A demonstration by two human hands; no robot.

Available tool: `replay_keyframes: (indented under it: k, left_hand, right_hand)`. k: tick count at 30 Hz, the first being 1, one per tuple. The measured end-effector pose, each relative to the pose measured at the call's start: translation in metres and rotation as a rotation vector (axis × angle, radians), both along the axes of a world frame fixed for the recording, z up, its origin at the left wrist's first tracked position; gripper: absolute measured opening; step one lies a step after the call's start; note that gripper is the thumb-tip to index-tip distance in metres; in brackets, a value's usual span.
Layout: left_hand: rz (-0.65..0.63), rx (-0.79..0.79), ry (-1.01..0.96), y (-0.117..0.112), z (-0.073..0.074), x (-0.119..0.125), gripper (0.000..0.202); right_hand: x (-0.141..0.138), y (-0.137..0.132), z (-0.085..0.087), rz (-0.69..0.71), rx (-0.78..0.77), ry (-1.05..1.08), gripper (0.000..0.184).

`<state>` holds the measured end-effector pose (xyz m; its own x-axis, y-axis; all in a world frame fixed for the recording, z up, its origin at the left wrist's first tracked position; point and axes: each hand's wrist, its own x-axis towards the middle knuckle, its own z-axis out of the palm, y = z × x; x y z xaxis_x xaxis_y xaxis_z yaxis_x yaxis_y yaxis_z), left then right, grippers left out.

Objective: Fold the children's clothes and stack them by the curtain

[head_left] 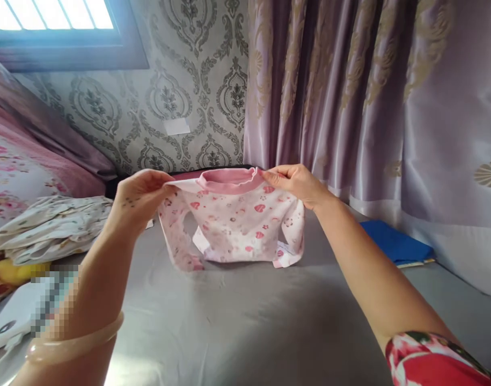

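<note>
A small long-sleeved shirt (237, 225), white with pink hearts and a pink ribbed collar, hangs stretched between my hands. My left hand (143, 195) pinches it at the left shoulder. At the right shoulder, close to the collar, my right hand (295, 182) grips the fabric. Both sleeves droop, and their pink cuffs reach down near the grey sheet (229, 321). Whether the hem rests on the sheet I cannot tell.
Crumpled patterned clothes (52, 228) lie at the left, above a yellow item (17, 271) and a white object (15, 311). A folded blue cloth (396, 241) lies at the right. Purple curtains (329, 96) and a papered wall (168, 96) stand behind.
</note>
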<state>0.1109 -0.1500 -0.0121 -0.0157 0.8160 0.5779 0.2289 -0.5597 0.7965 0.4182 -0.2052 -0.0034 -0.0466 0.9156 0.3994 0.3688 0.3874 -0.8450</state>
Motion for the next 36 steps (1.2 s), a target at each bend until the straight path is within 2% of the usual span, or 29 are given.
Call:
replay_keyframes:
  k: [2, 5, 7, 9, 13, 17, 20, 22, 24, 26, 29, 30, 32, 34, 36]
  left_hand:
    - [-0.113, -0.168, 0.061, 0.002, -0.014, -0.005, 0.035]
    - [-0.197, -0.366, 0.122, 0.010, -0.044, -0.008, 0.036]
    - [-0.214, -0.405, 0.144, 0.016, -0.061, -0.008, 0.034]
    - [-0.217, -0.403, 0.169, 0.020, -0.071, -0.008, 0.031]
    - [-0.249, -0.371, 0.225, 0.019, -0.072, -0.005, 0.030]
    - [-0.263, -0.359, 0.220, 0.019, -0.070, -0.003, 0.027]
    - [-0.261, -0.379, 0.266, 0.026, -0.073, -0.004, 0.022]
    - [-0.214, -0.308, 0.343, 0.031, -0.069, -0.006, 0.020]
    - [-0.120, -0.120, 0.432, 0.034, -0.055, -0.008, 0.019]
    - [0.027, 0.109, 0.483, 0.034, -0.033, -0.007, 0.019]
    - [0.372, 0.371, 0.405, 0.031, 0.001, -0.001, 0.024]
    - [0.426, 0.397, 0.414, 0.032, 0.009, 0.001, 0.024]
    - [0.411, 0.372, 0.507, 0.037, 0.017, 0.005, 0.023]
    - [0.365, 0.322, 0.588, 0.045, 0.018, 0.007, 0.023]
    - [0.418, 0.333, 0.553, 0.052, 0.018, 0.008, 0.023]
  right_hand:
    - [0.005, 0.007, -0.016, 0.035, -0.083, 0.001, 0.048]
    - [0.011, 0.021, -0.045, 0.018, -0.139, -0.039, 0.050]
    - [0.015, 0.030, -0.063, 0.007, -0.135, -0.106, 0.047]
    - [0.018, 0.036, -0.076, 0.010, -0.126, -0.180, 0.043]
    - [0.024, 0.040, -0.086, 0.040, -0.123, -0.307, 0.036]
    - [0.024, 0.034, -0.083, 0.078, -0.139, -0.451, 0.029]
    - [0.023, 0.030, -0.079, 0.022, -0.130, -0.604, 0.026]
    - [0.023, 0.032, -0.072, -0.042, -0.069, -0.673, 0.025]
    - [0.025, 0.036, -0.060, -0.102, 0.063, -0.704, 0.023]
    - [0.027, 0.040, -0.041, -0.184, 0.258, -0.697, 0.021]
    - [0.028, 0.047, -0.011, -0.376, 0.556, -0.632, 0.022]
    - [0.026, 0.049, -0.003, -0.430, 0.620, -0.618, 0.022]
    - [0.021, 0.052, 0.007, -0.486, 0.674, -0.638, 0.022]
    - [0.016, 0.056, 0.011, -0.515, 0.677, -0.690, 0.021]
    - [0.010, 0.058, 0.014, -0.587, 0.692, -0.706, 0.022]
